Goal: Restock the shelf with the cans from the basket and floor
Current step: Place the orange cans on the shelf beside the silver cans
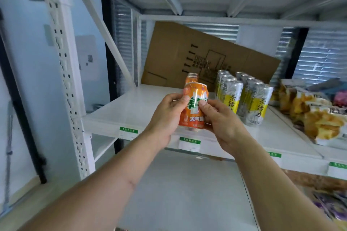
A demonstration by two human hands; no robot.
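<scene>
White metal shelf (116, 112) ahead: left hand (165, 116) and right hand (219, 118) both grasp upright orange can (193, 107) over its front edge, row's other orange can (191, 78) straight behind.

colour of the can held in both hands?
Orange, with green and white lettering. The can shows clearly in the head view, gripped by left hand and right hand.

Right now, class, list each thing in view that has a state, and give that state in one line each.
Orange can: held above the shelf edge, slightly tilted.
Left hand: grips the orange can.
Right hand: grips the orange can.
Second orange can: upright on the shelf.
Silver and yellow cans: upright, in two rows.
Cardboard sheet: flat, leaning at the back.
Snack bags: lying on the shelf.
</scene>
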